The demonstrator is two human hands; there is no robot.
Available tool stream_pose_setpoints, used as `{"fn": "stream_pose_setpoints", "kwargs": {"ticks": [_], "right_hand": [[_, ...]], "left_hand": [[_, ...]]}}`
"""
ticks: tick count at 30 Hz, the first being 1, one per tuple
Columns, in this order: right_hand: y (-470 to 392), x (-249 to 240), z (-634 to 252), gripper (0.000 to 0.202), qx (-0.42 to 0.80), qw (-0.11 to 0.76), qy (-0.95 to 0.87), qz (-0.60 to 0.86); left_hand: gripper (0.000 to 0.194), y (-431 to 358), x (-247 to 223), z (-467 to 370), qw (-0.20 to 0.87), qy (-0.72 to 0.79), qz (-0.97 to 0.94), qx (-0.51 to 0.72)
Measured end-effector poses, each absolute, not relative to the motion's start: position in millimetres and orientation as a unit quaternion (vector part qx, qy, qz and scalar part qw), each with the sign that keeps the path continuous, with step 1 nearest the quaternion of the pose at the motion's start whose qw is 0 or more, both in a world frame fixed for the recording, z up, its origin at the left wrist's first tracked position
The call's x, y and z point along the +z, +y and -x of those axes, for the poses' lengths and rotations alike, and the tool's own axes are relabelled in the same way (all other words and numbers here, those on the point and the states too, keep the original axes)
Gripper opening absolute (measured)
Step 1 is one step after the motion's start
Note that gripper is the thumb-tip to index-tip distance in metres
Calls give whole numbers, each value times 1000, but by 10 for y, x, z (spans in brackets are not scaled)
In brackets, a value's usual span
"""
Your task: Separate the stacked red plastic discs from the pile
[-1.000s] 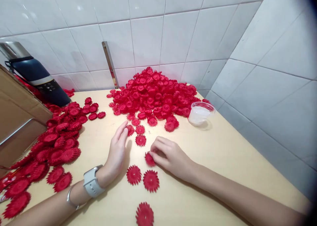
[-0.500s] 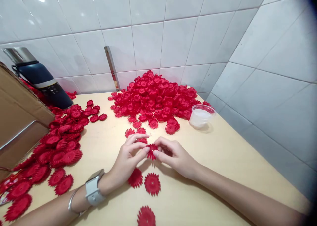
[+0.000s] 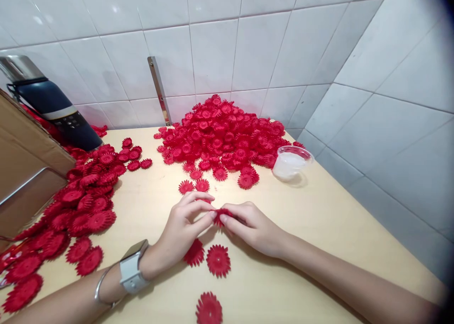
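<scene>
Between the fingertips of both hands is a red flower-shaped felt piece (image 3: 220, 217) with a toothed edge, tilted and partly covered. My left hand (image 3: 186, 222) pinches its left side with thumb and forefinger, the other fingers raised. From the right, my right hand (image 3: 250, 224) grips it between thumb and bent fingers. Just below the hands, a flat red felt flower (image 3: 218, 261) lies on the table, another (image 3: 194, 253) partly under my left hand. A further larger felt flower (image 3: 209, 308) is at the bottom edge. Two small felt flowers (image 3: 202, 185) lie beyond my left fingers.
A large heap of small red felt flowers (image 3: 220, 135) stands against the tiled wall. Right of it is a clear plastic cup (image 3: 290, 165) with white contents. At left are more felt flowers (image 3: 95, 187), a cardboard box (image 3: 31, 139) and a dark blue bottle (image 3: 53, 101).
The felt flower in my fingers has tilted flatter, and my right fingers have closed further over it. The view has shifted slightly; the loose flowers lie as before.
</scene>
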State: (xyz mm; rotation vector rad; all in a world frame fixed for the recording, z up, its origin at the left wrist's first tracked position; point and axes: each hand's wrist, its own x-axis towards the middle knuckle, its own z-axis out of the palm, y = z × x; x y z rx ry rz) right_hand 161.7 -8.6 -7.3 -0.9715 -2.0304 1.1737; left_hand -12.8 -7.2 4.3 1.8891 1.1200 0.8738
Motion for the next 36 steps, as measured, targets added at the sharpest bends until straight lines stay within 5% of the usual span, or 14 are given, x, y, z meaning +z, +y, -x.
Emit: {"fn": "stream_pose_setpoints", "kwargs": {"ticks": [10,20,36], "right_hand": [[-72,-77,-1604,29,408,322,-752,406],[-83,-86,-1660,34,581,343,-662,325],[-142,-51,-1587,30,492,295,-737,358]], "left_hand": [[8,-86,50,124,370,437,-727,379],[16,-58,39,121,414,444,-716,344],[13,-146,67,106,286,451,-773,342]]}}
